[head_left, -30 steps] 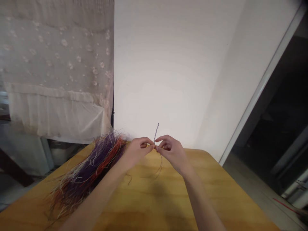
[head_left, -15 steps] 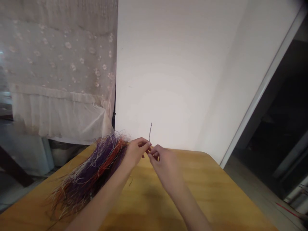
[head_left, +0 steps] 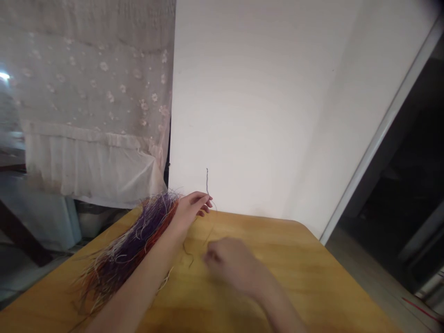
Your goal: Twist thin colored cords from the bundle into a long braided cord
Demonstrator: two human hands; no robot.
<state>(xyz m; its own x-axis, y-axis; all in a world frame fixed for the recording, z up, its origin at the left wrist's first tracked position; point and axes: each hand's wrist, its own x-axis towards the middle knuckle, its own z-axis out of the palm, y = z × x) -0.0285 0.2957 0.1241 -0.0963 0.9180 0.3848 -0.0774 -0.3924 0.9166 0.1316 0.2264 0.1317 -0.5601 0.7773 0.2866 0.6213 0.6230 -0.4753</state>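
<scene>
My left hand [head_left: 194,206] pinches a thin twisted cord [head_left: 207,181] between thumb and fingertips. Its short grey-purple end stands upright above the fingers. From the pinch, a fine loose fibre strand [head_left: 210,231] curves down to my right hand [head_left: 231,263]. That hand is blurred by motion, low over the table, with its fingers closed at the strand's lower end. Beside my left forearm lies a large bundle of dried fibre strands [head_left: 138,245] in purple, orange and cream, partly hidden by the arm.
The wooden table [head_left: 294,268] reaches to a white wall [head_left: 260,115]. Some loose strands [head_left: 189,254] hang or lie near my left forearm. A floral lace curtain [head_left: 104,101] hangs at the left, and a dark doorway [head_left: 398,175] opens at the right.
My right hand has moved down towards me, away from my left fingertips, and a strand now stretches between the hands. My left hand has shifted slightly left and up with the cord.
</scene>
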